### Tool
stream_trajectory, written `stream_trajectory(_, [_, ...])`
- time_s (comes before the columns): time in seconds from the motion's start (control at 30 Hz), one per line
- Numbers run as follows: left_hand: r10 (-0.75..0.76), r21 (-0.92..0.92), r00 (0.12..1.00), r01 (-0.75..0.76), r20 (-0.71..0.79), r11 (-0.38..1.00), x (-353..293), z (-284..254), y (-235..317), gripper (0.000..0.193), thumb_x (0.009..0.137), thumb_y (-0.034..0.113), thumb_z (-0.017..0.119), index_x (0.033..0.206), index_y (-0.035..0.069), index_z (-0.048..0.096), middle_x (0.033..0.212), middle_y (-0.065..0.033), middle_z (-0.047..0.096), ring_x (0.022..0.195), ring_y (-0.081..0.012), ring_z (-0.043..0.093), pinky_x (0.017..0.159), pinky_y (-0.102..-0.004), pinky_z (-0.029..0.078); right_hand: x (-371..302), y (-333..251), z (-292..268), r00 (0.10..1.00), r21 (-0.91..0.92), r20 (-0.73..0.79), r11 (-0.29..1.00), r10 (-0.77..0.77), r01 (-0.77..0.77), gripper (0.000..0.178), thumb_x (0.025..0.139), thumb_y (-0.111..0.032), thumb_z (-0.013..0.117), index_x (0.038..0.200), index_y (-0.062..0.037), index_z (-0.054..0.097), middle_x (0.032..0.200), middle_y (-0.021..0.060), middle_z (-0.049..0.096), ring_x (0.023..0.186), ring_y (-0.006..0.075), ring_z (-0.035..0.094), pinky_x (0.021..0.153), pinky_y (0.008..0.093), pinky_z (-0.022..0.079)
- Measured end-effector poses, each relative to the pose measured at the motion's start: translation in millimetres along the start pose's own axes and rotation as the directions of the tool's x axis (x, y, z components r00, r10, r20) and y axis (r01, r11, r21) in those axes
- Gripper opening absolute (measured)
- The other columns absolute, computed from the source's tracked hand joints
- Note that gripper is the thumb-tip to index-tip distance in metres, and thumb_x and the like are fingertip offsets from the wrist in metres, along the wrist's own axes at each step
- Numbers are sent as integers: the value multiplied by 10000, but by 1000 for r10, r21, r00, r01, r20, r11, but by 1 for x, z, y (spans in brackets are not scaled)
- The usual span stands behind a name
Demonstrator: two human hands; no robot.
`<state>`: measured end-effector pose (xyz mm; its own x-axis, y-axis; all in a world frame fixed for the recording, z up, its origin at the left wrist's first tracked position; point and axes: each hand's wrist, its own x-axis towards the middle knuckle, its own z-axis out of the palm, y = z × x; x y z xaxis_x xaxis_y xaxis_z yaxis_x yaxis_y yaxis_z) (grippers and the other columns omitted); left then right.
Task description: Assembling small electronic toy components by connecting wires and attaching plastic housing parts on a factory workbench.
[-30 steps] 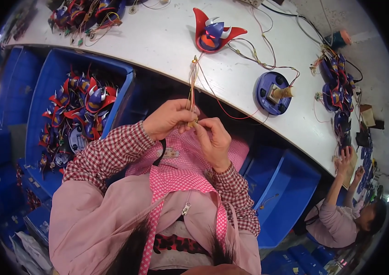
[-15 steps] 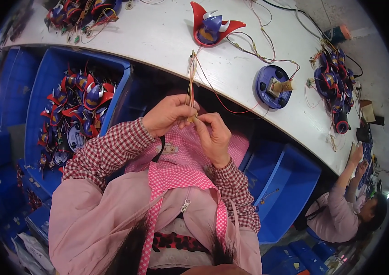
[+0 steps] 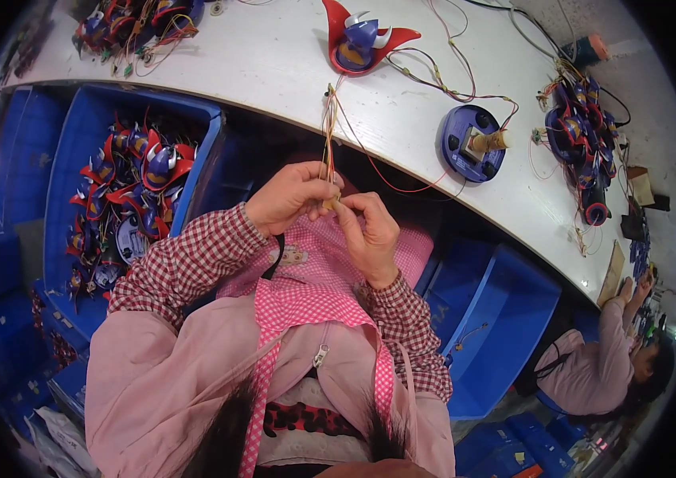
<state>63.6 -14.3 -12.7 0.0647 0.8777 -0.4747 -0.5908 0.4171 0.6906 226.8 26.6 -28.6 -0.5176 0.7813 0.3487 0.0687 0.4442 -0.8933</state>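
In front of my apron, my left hand [image 3: 292, 196] pinches a bundle of thin coloured wires [image 3: 328, 135] near their lower ends. My right hand [image 3: 370, 237] meets it there, thumb and forefinger closed on a small yellowish piece [image 3: 330, 205] at the wires; its exact kind is too small to tell. The wires run up over the table edge to a toy head [image 3: 358, 46] with red wing shapes and white horns. One red wire trails right toward a round blue-purple base [image 3: 472, 143] with a tan cylinder on it.
At left, a blue bin [image 3: 212, 131] holds several toy heads [image 3: 161, 166]. More wired toy parts [image 3: 585, 139] lie at the right of the white table [image 3: 274, 76]. Another blue bin [image 3: 505, 319] stands at lower right. A co-worker [image 3: 593, 358] sits at far right.
My hands stay together at the wire ends with only small finger movement. The table things appear slightly higher and further left. The co-worker's arms have shifted at far right.
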Motion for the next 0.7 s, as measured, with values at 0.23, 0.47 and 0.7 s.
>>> stream_trajectory(0.23, [-18,-2,1000,18,11,1000,6,-3,-4,197,851,73,572,1024,-16,544,798,-55,571,637,-88,558,511,-175,453,1,2,-3,1000,-39,-7,999,-30,29,83,805,2,639,867,10,585,760,80,569,630,124,563,541,225,436])
stream_trajectory(0.47, [652,875,758,-327,17,357,-15,15,18,596,771,176,696,1238,-53,405,1103,-143,487,1020,-223,508,847,-319,447,11,-12,-89,972,-115,-231,991,36,-64,547,721,0,728,1207,12,476,920,82,591,688,86,543,623,219,479])
stream_trajectory(0.7, [636,826,577,-532,513,-183,92,98,35,997,588,448,782,1298,-74,315,1291,-258,354,1176,-393,367,994,-451,292,102,-5,-138,980,-443,-200,892,-4,-87,434,787,-88,697,1155,38,505,938,71,574,647,75,501,571,214,437])
